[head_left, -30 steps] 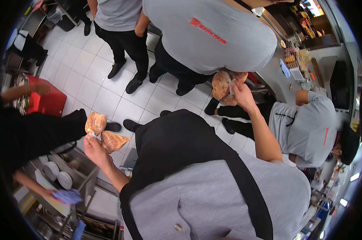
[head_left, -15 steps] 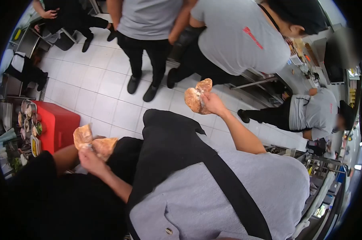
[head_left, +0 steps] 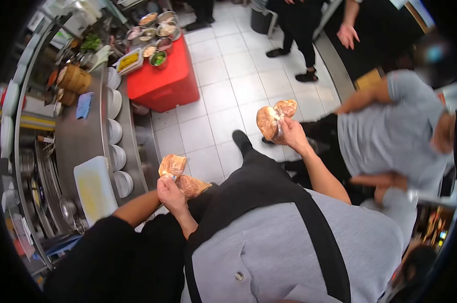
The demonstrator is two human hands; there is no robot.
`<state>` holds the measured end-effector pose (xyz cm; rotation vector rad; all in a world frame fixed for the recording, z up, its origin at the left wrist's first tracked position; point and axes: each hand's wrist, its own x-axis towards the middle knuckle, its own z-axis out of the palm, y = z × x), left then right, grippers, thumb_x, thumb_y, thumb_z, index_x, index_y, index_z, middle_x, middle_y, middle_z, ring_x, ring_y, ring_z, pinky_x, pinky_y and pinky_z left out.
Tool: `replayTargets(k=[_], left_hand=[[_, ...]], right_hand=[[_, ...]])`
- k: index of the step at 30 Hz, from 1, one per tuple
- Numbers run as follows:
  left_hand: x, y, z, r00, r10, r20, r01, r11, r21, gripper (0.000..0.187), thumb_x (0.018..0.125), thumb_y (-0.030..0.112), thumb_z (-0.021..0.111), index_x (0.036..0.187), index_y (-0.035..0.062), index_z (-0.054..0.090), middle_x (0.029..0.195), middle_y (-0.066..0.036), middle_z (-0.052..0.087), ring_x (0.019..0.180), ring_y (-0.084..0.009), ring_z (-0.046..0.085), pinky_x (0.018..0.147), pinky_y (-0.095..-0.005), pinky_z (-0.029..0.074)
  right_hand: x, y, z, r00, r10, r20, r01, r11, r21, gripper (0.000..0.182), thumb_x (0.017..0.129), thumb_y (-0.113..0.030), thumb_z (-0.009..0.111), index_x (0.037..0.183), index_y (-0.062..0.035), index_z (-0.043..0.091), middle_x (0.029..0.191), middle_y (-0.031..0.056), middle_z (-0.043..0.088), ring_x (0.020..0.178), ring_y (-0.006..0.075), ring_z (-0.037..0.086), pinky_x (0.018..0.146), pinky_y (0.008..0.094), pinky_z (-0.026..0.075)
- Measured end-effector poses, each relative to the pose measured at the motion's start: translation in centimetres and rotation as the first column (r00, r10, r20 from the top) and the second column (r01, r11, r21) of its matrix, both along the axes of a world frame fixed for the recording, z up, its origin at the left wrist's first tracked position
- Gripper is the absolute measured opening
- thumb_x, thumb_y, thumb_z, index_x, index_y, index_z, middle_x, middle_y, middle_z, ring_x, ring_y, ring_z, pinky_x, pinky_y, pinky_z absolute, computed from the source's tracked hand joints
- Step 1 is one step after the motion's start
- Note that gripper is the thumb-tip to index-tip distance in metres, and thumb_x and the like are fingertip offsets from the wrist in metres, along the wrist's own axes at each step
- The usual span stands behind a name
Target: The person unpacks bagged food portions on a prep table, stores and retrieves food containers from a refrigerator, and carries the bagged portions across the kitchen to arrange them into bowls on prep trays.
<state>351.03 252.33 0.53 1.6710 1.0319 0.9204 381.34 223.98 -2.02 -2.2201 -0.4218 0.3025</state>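
My left hand [head_left: 171, 196] is closed round the gathered necks of two clear plastic bags filled with orange-brown food. One bag [head_left: 173, 165] points up from the fist, and the other bag [head_left: 193, 186] hangs out to its right. Farther forward, my right hand [head_left: 293, 134] grips a similar pair by the pale, bunched plastic. The larger bag [head_left: 265, 122] bulges on the left side and a smaller bag [head_left: 286, 107] sticks up above the fingers. Both pairs are held in the air above the tiled floor, well apart from each other.
A red box [head_left: 164, 83] carrying bowls of ingredients stands ahead on the left. Along the left runs a steel counter [head_left: 82, 141] with stacked plates [head_left: 116, 131] and a stained white cutting board [head_left: 95, 189]. A person in a grey shirt [head_left: 390, 131] is close at right; others stand ahead.
My view has swung left, bringing the counter and red box nearer the middle. Both hands keep hold of their bags. The people in front now appear farther right.
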Motion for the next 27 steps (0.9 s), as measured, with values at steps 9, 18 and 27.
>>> replayTargets(k=[9, 18, 27], left_hand=[[14.2, 11.2, 3.2, 0.926, 0.280, -0.253, -0.268, 0.960, 0.082, 0.027, 0.101, 0.015, 0.048, 0.086, -0.0055, 0.055, 0.074, -0.013, 0.056, 0.068, -0.0191, 0.050, 0.066, -0.0367, 0.045], [30.5, 24.3, -4.9, 0.856, 0.369, -0.362, -0.400, 0.916, -0.013, 0.026, 0.091, 0.017, 0.054, 0.089, -0.0068, 0.064, 0.084, -0.028, 0.065, 0.079, -0.0401, 0.065, 0.075, -0.0458, 0.049], [43.9, 44.7, -18.6, 0.673, 0.461, -0.579, -0.535, 0.843, 0.048, 0.030, 0.093, 0.020, 0.053, 0.095, -0.0064, 0.066, 0.096, -0.032, 0.067, 0.093, -0.0510, 0.064, 0.081, -0.0562, 0.050]], right_hand=[[18.9, 18.5, 4.9, 0.955, 0.289, -0.065, -0.289, 0.957, 0.009, 0.033, 0.102, -0.028, 0.052, 0.092, 0.0020, 0.062, 0.075, 0.0180, 0.061, 0.071, 0.0228, 0.060, 0.071, 0.0376, 0.049], [39.1, 33.0, 1.8, 0.908, 0.406, -0.104, -0.387, 0.907, 0.169, 0.035, 0.103, -0.029, 0.053, 0.098, 0.0037, 0.066, 0.078, 0.0031, 0.065, 0.075, 0.0088, 0.054, 0.069, 0.0309, 0.047], [53.7, 48.4, 2.1, 0.912, 0.391, -0.124, -0.379, 0.919, 0.108, 0.034, 0.102, -0.027, 0.051, 0.094, 0.0045, 0.063, 0.073, 0.0125, 0.059, 0.073, 0.0170, 0.054, 0.071, 0.0375, 0.047]])
